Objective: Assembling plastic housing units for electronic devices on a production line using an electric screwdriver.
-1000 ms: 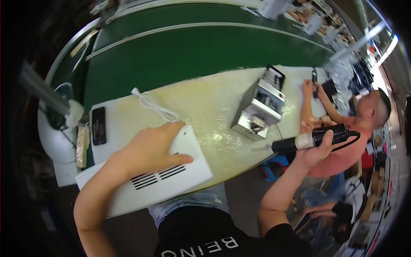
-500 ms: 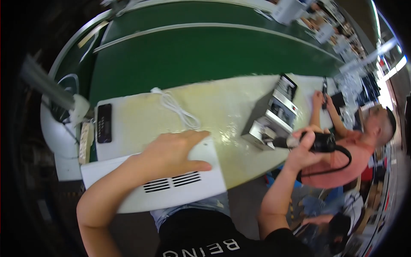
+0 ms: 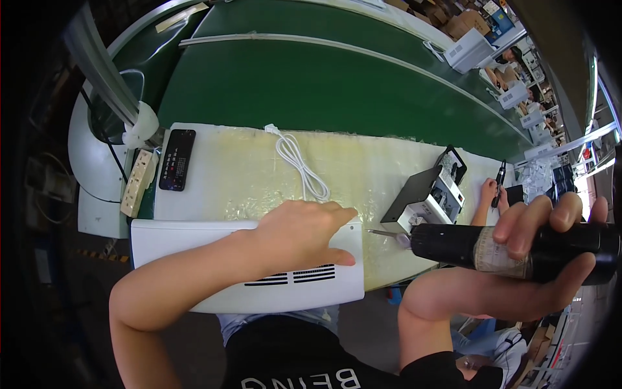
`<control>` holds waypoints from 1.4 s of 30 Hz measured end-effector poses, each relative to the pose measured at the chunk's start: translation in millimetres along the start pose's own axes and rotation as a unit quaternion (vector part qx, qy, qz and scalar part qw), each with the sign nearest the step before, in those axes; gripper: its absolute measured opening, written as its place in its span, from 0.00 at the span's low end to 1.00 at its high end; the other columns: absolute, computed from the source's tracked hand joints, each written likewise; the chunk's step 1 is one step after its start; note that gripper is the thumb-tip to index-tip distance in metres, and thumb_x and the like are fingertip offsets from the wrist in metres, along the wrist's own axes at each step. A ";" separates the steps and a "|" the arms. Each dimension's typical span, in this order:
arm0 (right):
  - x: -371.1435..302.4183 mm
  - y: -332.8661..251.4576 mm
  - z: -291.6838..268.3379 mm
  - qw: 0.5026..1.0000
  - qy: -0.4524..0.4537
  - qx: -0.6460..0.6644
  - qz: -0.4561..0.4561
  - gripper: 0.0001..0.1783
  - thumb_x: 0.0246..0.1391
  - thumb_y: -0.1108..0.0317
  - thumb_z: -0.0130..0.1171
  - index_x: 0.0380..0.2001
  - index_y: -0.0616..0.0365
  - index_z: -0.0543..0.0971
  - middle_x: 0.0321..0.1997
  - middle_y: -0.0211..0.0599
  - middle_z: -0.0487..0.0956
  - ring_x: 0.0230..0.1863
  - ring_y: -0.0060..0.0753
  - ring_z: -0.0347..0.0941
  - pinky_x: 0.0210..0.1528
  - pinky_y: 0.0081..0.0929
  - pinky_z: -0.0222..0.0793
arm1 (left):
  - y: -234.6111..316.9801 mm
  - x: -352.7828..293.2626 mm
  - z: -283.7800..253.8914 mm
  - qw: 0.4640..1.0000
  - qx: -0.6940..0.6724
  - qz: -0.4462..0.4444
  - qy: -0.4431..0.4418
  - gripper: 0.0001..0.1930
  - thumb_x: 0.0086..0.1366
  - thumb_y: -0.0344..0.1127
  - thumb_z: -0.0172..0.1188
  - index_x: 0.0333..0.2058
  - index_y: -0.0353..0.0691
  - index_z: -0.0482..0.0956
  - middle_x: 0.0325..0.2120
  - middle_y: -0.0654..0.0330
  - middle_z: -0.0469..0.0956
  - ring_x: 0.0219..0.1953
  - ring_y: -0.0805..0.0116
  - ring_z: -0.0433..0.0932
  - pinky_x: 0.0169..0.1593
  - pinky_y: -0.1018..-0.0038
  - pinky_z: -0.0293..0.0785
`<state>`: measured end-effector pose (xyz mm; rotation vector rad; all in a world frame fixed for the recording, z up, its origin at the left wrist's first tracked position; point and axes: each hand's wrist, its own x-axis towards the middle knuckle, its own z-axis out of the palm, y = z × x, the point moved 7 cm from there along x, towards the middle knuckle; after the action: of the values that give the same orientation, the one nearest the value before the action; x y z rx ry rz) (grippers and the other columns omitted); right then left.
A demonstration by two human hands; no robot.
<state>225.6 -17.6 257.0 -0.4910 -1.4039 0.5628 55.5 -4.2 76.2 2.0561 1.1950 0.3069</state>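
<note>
My left hand (image 3: pixel 301 236) lies across a white appliance housing (image 3: pixel 220 228) with black vent slots. Its fingers are stretched out and the thumb is spread apart, pressing on the top near the right end. A coiled white power cord (image 3: pixel 303 162) runs from behind the housing onto the table. Raised at the right, close to the camera, my right hand (image 3: pixel 551 253) is wrapped round a black electric screwdriver (image 3: pixel 447 242). Its thin bit points left toward the housing's right end. The bit's tip appears near the corner screw hole; whether it touches cannot be told.
At the left lie a black phone-like slab (image 3: pixel 177 160) and a beige power strip (image 3: pixel 137 183) beside a metal post. A metal bin of small parts (image 3: pixel 421 198) stands at the right. A green conveyor (image 3: pixel 324 84) runs behind; a co-worker's hands (image 3: pixel 489 194) hold a dark tool.
My right hand has lifted the electric screwdriver nearer the camera, its bit now reaching left toward the housing. The left hand stays on the housing; the whole view has shifted a little.
</note>
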 end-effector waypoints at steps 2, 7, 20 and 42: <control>-3.9 2.0 12.9 1.000 0.009 -0.026 0.008 0.29 0.59 0.54 0.45 0.55 0.64 0.58 0.35 0.37 0.66 0.20 0.25 0.61 0.25 0.29 0.64 | 0.0 0.9 1.2 1.000 0.001 0.001 0.003 0.33 0.52 0.50 0.64 0.52 0.36 0.69 0.46 0.52 0.75 0.46 0.53 0.75 0.47 0.63 0.72; -14.2 10.4 48.1 0.995 0.028 -0.089 0.031 0.29 0.60 0.54 0.44 0.57 0.63 0.57 0.34 0.37 0.66 0.20 0.24 0.61 0.25 0.27 0.62 | -0.6 -1.2 1.5 1.000 -0.006 0.004 0.005 0.33 0.52 0.49 0.64 0.53 0.35 0.69 0.46 0.51 0.75 0.45 0.53 0.75 0.47 0.64 0.72; -11.1 29.9 62.3 0.984 -0.139 0.107 0.032 0.28 0.61 0.53 0.44 0.58 0.60 0.59 0.38 0.48 0.69 0.25 0.38 0.67 0.28 0.38 0.70 | -0.3 1.3 -2.1 0.999 0.009 0.035 0.037 0.28 0.56 0.50 0.61 0.46 0.34 0.71 0.37 0.52 0.76 0.41 0.53 0.77 0.43 0.62 0.74; -65.5 64.5 -132.3 0.938 0.230 -0.256 -0.052 0.17 0.53 0.75 0.47 0.44 0.72 0.59 0.26 0.38 0.73 0.21 0.24 0.70 0.33 0.24 0.70 | 9.1 7.6 -4.8 0.999 0.022 0.031 0.030 0.35 0.48 0.46 0.68 0.52 0.35 0.70 0.46 0.46 0.74 0.47 0.49 0.74 0.52 0.64 0.69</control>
<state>347.0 -7.7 151.7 -0.8958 -1.1023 -0.0247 63.1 1.7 84.8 2.1382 1.1831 0.3773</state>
